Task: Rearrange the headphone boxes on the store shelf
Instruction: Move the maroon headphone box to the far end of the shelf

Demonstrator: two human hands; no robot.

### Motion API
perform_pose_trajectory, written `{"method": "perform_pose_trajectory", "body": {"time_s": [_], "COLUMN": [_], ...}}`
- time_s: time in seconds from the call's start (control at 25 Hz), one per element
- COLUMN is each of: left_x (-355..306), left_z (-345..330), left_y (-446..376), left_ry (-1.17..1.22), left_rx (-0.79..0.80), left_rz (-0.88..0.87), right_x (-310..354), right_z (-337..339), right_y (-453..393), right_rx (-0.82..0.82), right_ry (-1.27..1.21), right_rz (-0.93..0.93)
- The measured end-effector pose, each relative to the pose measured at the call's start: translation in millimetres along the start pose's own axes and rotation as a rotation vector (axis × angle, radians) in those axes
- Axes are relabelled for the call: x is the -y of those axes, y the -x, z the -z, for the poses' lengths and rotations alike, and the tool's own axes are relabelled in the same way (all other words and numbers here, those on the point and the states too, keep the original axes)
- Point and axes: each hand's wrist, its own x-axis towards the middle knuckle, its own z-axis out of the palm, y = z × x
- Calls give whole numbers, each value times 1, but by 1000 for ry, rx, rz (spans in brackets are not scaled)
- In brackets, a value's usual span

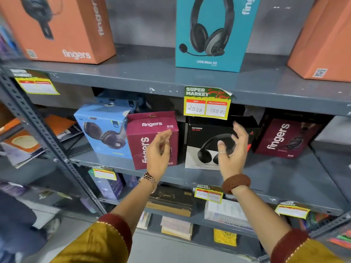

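Facing a grey metal shelf (pixel 117 73) hung with yellow price tags (pixel 207 103), we raise our left hand (pixel 158 154) and right hand (pixel 232 151), fingers spread, gripping nothing. The maroon box (pixel 140 130) and black box (pixel 205 135) stand on the middle tier behind them, with a blue box (pixel 100 126) leftward.

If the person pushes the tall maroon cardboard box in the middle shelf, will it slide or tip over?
The tall maroon cardboard box stands upright on a narrow base, so a push near its top would probably tip it. Pushed low, it should slide on the smooth grey metal shelf. It looks stiff and probably light. Both the left hand and right hand are open.
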Motion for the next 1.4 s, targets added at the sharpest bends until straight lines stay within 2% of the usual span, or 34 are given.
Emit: {"method": "perform_pose_trajectory", "body": {"time_s": [0.12, 0.28, 0.44, 0.68, 0.88, 1.0, 1.2, 1.4], "left_x": [5, 16, 25, 31, 16, 5, -45, -84], "left_z": [39, 74, 84, 87, 83, 66, -2, -92], "left_y": [1, -14, -26, -11, 44, 98, 191, 227], "left_ry": [-30, -102, -67, 35, 43, 98, 205, 239], "left_rx": [-118, -205, -129, -115, -164, -189, -94, 26], "left_rz": [5, 107, 332, 414, 316, 311, 287, 258], "right_x": [11, 12, 12, 9, 19, 23, 14, 3], "right_z": [-33, -80, -110, -105, -54, 2, 128, 238], "right_y": [19, 28, 25, 29, 52, 74, 98, 87], "right_rx": [188, 431, 473, 581, 607, 612, 541, 377], "right_ry": [-20, -63, -99, -114, -171, -173, -225, -215], "right_rz": [-24, -365, -591, -592, -543, -537, -554, -554]}}
